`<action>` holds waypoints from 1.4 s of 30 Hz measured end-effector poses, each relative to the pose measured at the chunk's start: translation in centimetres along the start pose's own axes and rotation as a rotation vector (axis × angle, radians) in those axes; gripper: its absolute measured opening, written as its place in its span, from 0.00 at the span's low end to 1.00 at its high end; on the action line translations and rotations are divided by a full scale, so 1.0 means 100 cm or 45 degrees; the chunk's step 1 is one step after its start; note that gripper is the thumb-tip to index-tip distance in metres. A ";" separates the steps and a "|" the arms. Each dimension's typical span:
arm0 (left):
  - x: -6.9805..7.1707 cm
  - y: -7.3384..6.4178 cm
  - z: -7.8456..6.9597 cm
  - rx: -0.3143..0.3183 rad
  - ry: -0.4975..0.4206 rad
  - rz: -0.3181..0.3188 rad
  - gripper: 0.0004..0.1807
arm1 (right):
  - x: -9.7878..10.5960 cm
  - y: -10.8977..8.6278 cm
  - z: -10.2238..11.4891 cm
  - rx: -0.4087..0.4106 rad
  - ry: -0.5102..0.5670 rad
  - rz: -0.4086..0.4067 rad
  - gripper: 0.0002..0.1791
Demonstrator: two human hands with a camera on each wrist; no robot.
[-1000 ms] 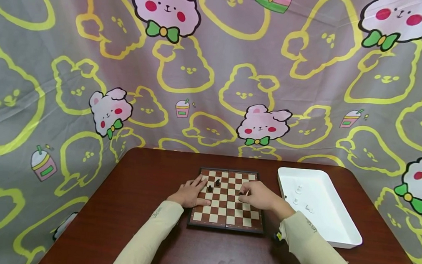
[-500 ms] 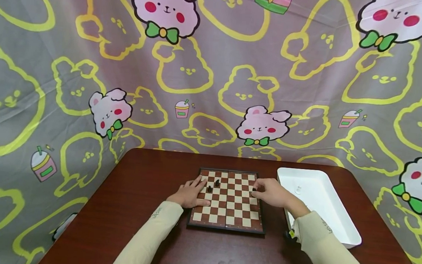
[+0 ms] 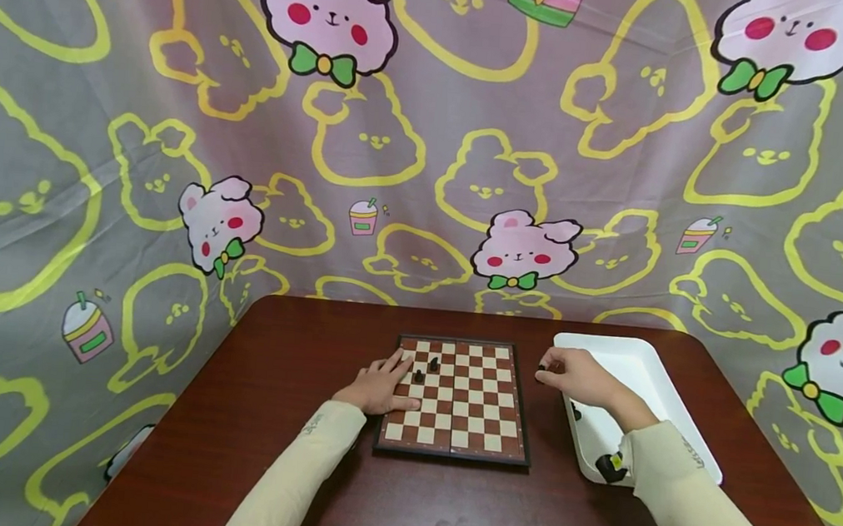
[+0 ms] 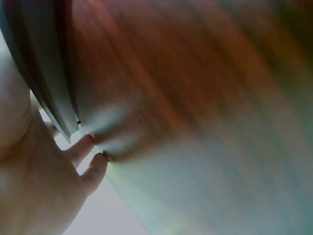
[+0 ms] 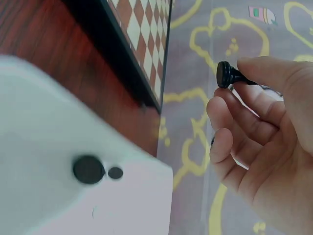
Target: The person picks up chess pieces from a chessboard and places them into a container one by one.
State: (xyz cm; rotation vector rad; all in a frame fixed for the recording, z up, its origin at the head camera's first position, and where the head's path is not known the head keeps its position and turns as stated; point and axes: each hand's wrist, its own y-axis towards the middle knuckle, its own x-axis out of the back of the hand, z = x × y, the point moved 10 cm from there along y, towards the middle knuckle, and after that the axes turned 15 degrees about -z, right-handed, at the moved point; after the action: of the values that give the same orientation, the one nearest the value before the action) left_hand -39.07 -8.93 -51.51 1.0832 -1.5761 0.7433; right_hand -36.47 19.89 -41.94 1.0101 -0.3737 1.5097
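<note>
In the head view my left hand [image 3: 373,384] lies spread on the left edge of the chessboard [image 3: 479,398], thumb and fingers extended. Two black chess pieces, one [image 3: 419,376] nearer and one [image 3: 434,365] a little farther, stand on squares beside its fingertips. My right hand [image 3: 580,377] is over the tray's left rim, right of the board. It pinches a black chess piece [image 5: 226,74] between thumb and fingers, its round base showing in the right wrist view. In the left wrist view my left hand [image 4: 44,181] is along the dark board edge [image 4: 44,58].
A white tray [image 3: 681,432] stands right of the board, partly hidden by my right arm. Dark round pieces [image 5: 88,169] sit inside it. The brown table [image 3: 293,352] ends at a patterned cloth [image 3: 429,172] behind.
My right hand has moved right, from above the board's right half to the tray's edge, carrying the black chess piece. The left hand has stayed put.
</note>
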 end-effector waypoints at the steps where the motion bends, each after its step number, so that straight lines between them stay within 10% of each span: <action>1: 0.000 0.000 0.000 0.001 -0.002 -0.001 0.48 | 0.004 0.000 -0.002 0.004 -0.007 -0.009 0.06; 21: -0.005 0.000 0.003 0.010 -0.006 0.002 0.48 | 0.056 -0.019 -0.060 -0.077 -0.089 -0.109 0.06; 42: -0.004 0.002 0.003 0.003 -0.018 -0.003 0.49 | 0.060 -0.032 -0.096 -0.191 -0.118 -0.013 0.07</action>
State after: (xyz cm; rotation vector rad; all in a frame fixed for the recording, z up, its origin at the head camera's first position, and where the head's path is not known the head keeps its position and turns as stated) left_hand -39.33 -9.01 -51.94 1.0944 -1.5862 0.7375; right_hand -36.49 31.47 -43.85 0.9633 -0.5387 1.4070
